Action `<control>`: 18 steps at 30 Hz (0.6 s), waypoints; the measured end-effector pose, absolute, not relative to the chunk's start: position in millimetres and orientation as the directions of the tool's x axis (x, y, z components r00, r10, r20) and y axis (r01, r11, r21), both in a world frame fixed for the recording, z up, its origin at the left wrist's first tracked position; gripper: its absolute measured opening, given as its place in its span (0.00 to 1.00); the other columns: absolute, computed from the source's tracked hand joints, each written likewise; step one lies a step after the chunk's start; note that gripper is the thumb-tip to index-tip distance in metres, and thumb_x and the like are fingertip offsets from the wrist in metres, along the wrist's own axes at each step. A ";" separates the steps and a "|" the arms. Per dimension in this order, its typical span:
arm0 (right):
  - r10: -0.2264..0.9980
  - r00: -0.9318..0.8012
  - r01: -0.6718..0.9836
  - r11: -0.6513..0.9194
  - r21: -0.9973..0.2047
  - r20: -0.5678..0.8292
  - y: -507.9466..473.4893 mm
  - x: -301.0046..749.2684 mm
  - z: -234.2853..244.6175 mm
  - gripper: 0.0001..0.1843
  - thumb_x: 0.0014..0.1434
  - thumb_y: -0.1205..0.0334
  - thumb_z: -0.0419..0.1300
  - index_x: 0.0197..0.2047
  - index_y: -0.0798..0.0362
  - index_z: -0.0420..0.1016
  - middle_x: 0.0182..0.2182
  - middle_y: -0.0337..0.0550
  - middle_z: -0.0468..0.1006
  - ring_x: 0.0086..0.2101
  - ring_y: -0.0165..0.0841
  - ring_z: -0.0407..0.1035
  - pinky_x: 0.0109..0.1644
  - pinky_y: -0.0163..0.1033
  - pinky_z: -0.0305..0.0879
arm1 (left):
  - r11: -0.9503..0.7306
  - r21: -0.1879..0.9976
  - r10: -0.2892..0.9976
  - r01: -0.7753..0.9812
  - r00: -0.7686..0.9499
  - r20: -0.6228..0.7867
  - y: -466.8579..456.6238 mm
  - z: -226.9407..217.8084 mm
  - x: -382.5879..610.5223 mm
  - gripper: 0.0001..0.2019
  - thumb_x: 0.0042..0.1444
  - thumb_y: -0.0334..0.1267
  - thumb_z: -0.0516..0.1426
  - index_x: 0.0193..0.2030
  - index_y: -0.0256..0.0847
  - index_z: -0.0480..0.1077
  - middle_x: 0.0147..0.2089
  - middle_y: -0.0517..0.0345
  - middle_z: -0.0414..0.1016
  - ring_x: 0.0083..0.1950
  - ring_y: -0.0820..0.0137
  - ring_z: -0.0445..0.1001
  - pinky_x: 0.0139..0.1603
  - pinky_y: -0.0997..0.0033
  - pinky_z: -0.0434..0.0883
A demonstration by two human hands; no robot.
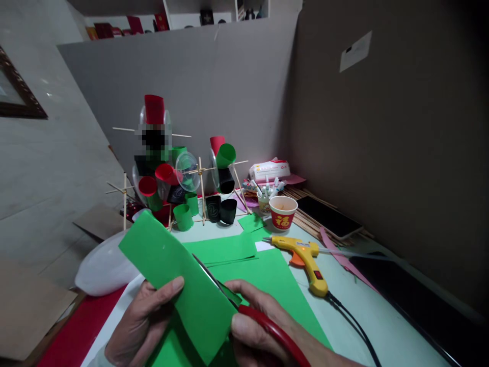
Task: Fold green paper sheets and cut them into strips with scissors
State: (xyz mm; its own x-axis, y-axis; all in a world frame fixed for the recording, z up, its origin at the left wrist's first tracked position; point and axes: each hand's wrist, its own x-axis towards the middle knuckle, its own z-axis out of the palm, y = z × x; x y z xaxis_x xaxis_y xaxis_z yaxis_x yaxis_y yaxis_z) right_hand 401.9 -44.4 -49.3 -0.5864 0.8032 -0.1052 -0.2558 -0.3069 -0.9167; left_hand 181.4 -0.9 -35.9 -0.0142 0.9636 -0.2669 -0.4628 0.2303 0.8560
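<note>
My left hand pinches a green paper strip along its lower left edge, thumb on top. In my right hand is a pair of scissors with red handles. Their blades lie along the strip's upper right edge, and a thin sliver of green paper curls beside them near my fingers. Underneath, a larger green sheet lies flat on the table. Thin green offcuts rest on it.
A yellow hot glue gun lies at right, its black cord running to the front. Behind it stand a red and white paper cup and a phone on wooden sticks. Stick frames with red, green and black paper tubes stand at back left.
</note>
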 end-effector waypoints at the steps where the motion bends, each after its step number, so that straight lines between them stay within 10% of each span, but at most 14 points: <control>1: 0.788 -0.607 -0.274 -0.325 -0.905 -0.099 -42.9 401.1 -49.5 0.50 0.54 0.31 0.67 0.66 0.52 0.54 0.21 0.27 0.66 0.22 0.23 0.55 0.25 0.29 0.48 | 0.219 0.861 0.964 -0.460 -0.031 -0.263 -0.9 -35.7 181.7 0.34 0.36 0.32 0.77 0.54 0.42 0.79 0.44 0.50 0.86 0.45 0.46 0.84 0.47 0.52 0.83; 10: 0.781 -0.619 -0.313 -0.345 -0.885 -0.085 -42.2 399.8 -49.8 0.43 0.52 0.34 0.71 0.60 0.52 0.61 0.26 0.30 0.66 0.26 0.24 0.55 0.29 0.31 0.48 | 0.211 0.891 0.969 -0.402 -0.032 -0.243 -4.4 -31.1 182.8 0.38 0.34 0.35 0.78 0.56 0.44 0.77 0.47 0.50 0.86 0.47 0.45 0.83 0.45 0.53 0.83; 18: 0.796 -0.605 -0.422 -0.298 -0.856 0.021 -27.4 394.2 -84.9 0.39 0.53 0.48 0.75 0.59 0.54 0.63 0.22 0.27 0.68 0.22 0.22 0.57 0.29 0.30 0.53 | 0.210 0.907 0.968 -0.364 -0.051 -0.245 -8.8 -29.3 184.4 0.20 0.30 0.38 0.78 0.33 0.43 0.81 0.23 0.58 0.80 0.39 0.45 0.84 0.44 0.51 0.83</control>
